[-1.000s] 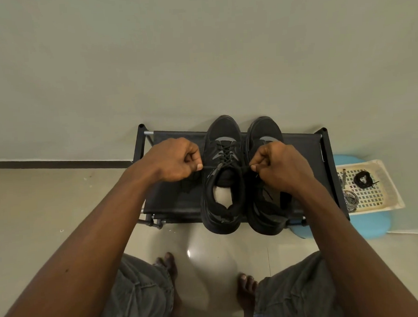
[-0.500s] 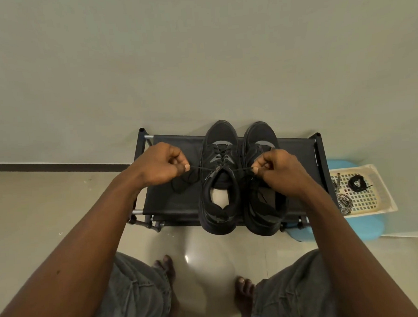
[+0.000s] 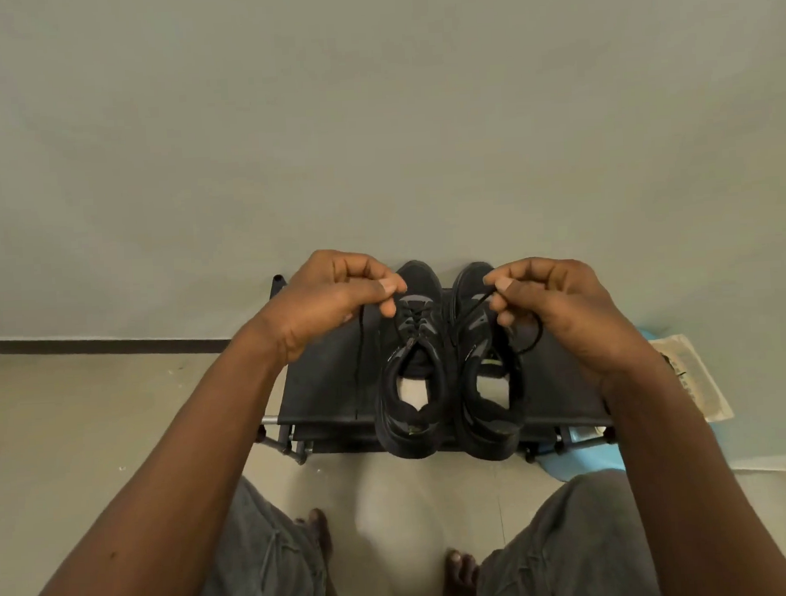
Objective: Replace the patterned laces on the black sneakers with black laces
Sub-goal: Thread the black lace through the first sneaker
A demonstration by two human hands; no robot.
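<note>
Two black sneakers stand side by side, toes toward the wall, on a black rack [image 3: 323, 383]. The left sneaker [image 3: 410, 365] has a black lace [image 3: 409, 319] threaded through its eyelets. My left hand [image 3: 332, 301] pinches one end of that lace above and left of the toe; the loose tail hangs down over the rack. My right hand [image 3: 560, 307] pinches the other end above the right sneaker [image 3: 486, 366], with a loop of lace curling beneath the hand. Both lace ends are pulled up and outward.
The rack stands against a pale wall on a tiled floor. A cream perforated tray [image 3: 696, 382] lies on a blue stool [image 3: 573, 461] to the right, mostly hidden by my right forearm. My knees and bare feet [image 3: 460, 567] are below the rack.
Both hands have lifted up and apart, drawing the lace ends higher above the sneakers. The camera has moved closer and tilted, so the tray is now mostly hidden.
</note>
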